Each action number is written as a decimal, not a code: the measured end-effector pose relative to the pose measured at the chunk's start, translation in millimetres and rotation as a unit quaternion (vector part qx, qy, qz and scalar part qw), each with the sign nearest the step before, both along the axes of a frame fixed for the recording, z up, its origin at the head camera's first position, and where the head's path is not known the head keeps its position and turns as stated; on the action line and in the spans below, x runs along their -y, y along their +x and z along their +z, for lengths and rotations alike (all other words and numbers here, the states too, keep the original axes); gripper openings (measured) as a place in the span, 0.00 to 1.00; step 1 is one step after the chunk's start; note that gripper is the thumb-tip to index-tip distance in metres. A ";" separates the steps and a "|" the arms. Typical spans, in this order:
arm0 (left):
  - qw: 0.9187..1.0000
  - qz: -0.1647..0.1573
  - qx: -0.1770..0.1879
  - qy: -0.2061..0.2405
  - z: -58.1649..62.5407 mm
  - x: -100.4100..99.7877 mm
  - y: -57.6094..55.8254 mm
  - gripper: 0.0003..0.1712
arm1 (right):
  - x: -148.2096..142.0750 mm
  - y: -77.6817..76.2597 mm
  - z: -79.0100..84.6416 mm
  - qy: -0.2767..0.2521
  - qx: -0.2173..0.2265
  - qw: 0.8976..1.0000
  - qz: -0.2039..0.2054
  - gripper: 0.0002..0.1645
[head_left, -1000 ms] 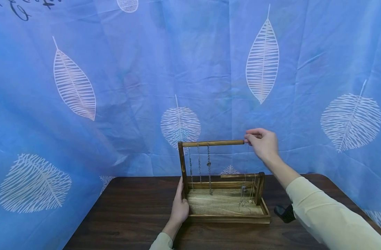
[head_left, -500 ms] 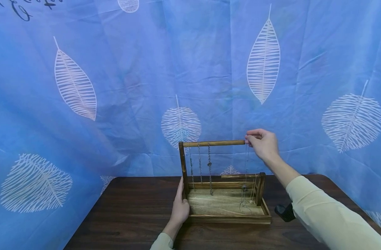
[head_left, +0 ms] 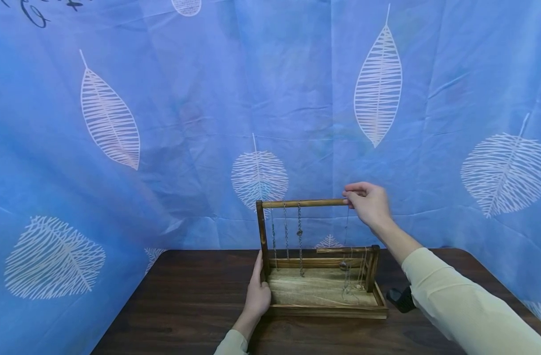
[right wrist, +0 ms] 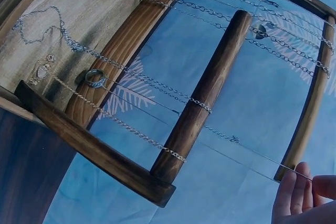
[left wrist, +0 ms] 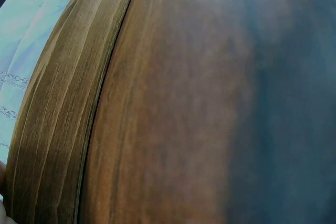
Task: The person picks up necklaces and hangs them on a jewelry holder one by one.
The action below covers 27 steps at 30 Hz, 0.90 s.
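A wooden jewelry stand (head_left: pixel 325 311) has a tray base and two one-armed bars at different heights. My left hand (head_left: pixel 256 298) holds its left post low down, fingers along the outer side and thumb in front; the left wrist view shows mostly wood and a sliver of fingers. My right hand (head_left: pixel 371 204) pinches a fine-chained necklace (right wrist: pixel 262 157) at the free end of the upper bar (head_left: pixel 317 202). A ring pendant (right wrist: pixel 95 78) hangs low on that necklace. Several chain necklaces (head_left: pixel 300 241) hang toward the upper bar's left end.
The shorter lower bar (right wrist: pixel 212 90) on the right carries more necklaces, some trailing into the tray. A black object (head_left: pixel 400 300) lies right of the stand, partly behind the right sleeve. The dark wooden table (head_left: pixel 186 296) meets a blue leaf-print cloth (head_left: pixel 199 123) behind.
My right hand has shifted slightly left to the upper bar's end, and the ring pendant has moved left with it. My left hand stays on the post. The view has shifted a little.
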<state>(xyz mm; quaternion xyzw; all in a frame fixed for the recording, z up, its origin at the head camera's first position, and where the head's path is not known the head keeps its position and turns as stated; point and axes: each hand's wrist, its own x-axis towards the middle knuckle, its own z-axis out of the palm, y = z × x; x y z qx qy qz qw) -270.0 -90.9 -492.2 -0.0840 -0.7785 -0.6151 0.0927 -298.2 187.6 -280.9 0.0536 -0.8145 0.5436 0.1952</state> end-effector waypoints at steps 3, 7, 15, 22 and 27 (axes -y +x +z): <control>1.000 -0.006 0.003 0.005 -0.4 -0.4 -0.5 0.54 | 0.5 -0.8 0.0 0.001 0.000 1.000 0.000 0.19; 1.000 -0.004 0.000 0.001 -0.8 -1.2 -1.1 0.55 | 2.1 -2.2 0.4 0.007 0.003 1.000 -0.005 0.19; 1.000 0.003 -0.003 -0.004 -1.0 -1.2 -2.2 0.55 | 9.6 -4.8 0.2 -0.005 0.005 1.000 0.016 0.19; 1.000 0.004 -0.003 -0.002 -2.0 -0.5 -2.3 0.55 | 18.8 -6.6 -3.7 -0.008 0.004 1.000 0.023 0.18; 1.000 0.005 -0.005 -0.002 -1.8 0.2 -2.2 0.54 | 24.9 -7.6 -4.4 -0.010 0.005 1.000 0.023 0.17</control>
